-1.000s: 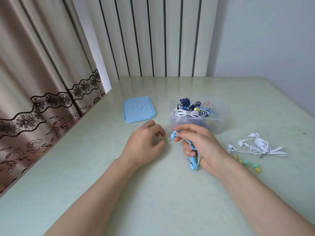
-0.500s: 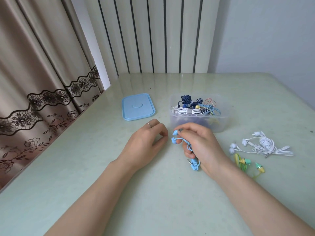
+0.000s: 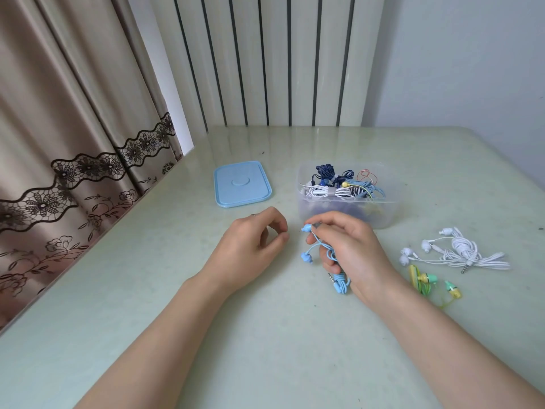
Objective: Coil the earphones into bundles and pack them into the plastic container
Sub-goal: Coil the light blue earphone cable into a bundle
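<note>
A person's right hand (image 3: 354, 255) grips a coiled pair of light-blue earphones (image 3: 339, 270) just above a pale green table (image 3: 265, 335), fingers curled round the bundle so the loops cannot spring loose; the plug and the last turns of cord poke out below the palm, while one earbud is pinched near the fingertips and the other dangles just left of them. The left hand (image 3: 250, 249) rests on the table just to the left, fingers loosely curled and holding nothing, close enough to help with the loose ends if needed. Just beyond the right hand stands the clear plastic container (image 3: 348, 214), lid off and already holding several bundled sets in dark blue, white and light blue, which suggests the packing is well under way. Its blue lid (image 3: 241, 184) lies flat to the left of it, set aside so the opening stays free. To the right, near the container, white earphones (image 3: 460, 252) lie partly wound with their buds and plug splayed out, and nearer still a green-and-yellow pair (image 3: 427, 281) waits on the table, seemingly next in line. The blue bundle appears ready to go in, though the hanging bud may want tucking first.
</note>
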The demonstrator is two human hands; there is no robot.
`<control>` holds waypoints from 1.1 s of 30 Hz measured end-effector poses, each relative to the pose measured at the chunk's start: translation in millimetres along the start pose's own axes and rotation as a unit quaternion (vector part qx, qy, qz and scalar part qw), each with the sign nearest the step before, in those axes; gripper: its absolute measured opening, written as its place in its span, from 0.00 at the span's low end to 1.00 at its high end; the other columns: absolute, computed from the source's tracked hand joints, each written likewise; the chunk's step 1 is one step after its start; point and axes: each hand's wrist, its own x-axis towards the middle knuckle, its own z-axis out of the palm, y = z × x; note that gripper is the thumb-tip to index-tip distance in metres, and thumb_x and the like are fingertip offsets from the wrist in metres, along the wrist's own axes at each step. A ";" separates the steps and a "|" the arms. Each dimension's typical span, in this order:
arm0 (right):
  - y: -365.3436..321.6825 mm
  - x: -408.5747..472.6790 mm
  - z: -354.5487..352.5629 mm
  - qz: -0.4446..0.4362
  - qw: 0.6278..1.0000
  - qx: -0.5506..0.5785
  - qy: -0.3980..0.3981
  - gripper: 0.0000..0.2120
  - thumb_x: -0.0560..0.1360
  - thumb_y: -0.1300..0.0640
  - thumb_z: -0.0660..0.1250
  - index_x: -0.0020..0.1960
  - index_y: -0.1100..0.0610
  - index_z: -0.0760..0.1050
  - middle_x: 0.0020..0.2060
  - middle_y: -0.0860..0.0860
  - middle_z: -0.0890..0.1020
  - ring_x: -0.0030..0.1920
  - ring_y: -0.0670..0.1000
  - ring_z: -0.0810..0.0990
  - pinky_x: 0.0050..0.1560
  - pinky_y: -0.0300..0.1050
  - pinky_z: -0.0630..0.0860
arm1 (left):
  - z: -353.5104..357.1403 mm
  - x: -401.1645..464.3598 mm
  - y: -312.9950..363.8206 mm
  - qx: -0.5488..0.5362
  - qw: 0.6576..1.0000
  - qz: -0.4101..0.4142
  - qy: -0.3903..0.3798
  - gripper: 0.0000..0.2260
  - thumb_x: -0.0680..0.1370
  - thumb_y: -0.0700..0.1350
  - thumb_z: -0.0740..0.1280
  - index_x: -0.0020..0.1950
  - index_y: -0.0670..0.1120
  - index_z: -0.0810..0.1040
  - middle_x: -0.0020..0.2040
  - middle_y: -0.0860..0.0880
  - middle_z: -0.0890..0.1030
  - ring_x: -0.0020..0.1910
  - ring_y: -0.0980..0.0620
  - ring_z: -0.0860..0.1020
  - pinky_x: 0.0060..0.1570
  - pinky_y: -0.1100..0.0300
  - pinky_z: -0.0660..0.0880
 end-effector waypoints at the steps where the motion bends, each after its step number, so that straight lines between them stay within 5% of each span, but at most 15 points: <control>1: 0.0 0.2 -0.1 0.001 1.000 0.001 0.001 0.06 0.78 0.66 0.64 0.47 0.62 0.80 0.32 0.53 0.80 0.23 0.49 0.62 0.23 0.36 0.59 | -0.4 -0.2 -1.5 0.004 1.000 0.001 -0.003 0.05 0.79 0.45 0.69 0.48 0.54 0.74 0.38 0.46 0.80 0.34 0.48 0.73 0.38 0.51 0.74; 11: -2.0 1.1 -1.4 0.014 1.000 0.018 0.009 0.05 0.76 0.66 0.65 0.49 0.64 0.80 0.34 0.54 0.80 0.22 0.48 0.61 0.23 0.37 0.56 | -3.5 -0.2 0.0 0.048 0.998 0.032 -0.032 0.07 0.76 0.40 0.68 0.48 0.52 0.78 0.42 0.54 0.78 0.36 0.52 0.72 0.40 0.54 0.74; 18: -4.0 0.0 -2.2 0.016 1.000 0.022 0.015 0.04 0.75 0.66 0.68 0.49 0.64 0.79 0.35 0.53 0.80 0.22 0.48 0.61 0.22 0.37 0.57 | -7.0 -0.4 1.2 0.039 0.998 0.016 -0.040 0.05 0.74 0.42 0.70 0.43 0.52 0.79 0.45 0.57 0.79 0.38 0.62 0.72 0.39 0.65 0.66; 26: -1.9 1.5 -1.6 -0.010 0.998 0.037 0.057 0.04 0.77 0.64 0.66 0.47 0.61 0.80 0.34 0.53 0.80 0.22 0.48 0.61 0.22 0.36 0.58 | -0.9 6.4 8.6 0.021 1.000 0.006 0.021 0.05 0.75 0.42 0.72 0.47 0.48 0.76 0.38 0.68 0.74 0.35 0.58 0.69 0.36 0.67 0.63; 33: -1.2 1.7 -0.2 -0.009 0.997 0.034 0.065 0.05 0.77 0.65 0.66 0.45 0.60 0.80 0.32 0.52 0.80 0.22 0.47 0.62 0.22 0.36 0.59 | 14.9 13.6 14.9 0.107 0.994 -0.014 0.001 0.03 0.76 0.49 0.70 0.49 0.53 0.80 0.47 0.57 0.75 0.44 0.54 0.75 0.42 0.58 0.72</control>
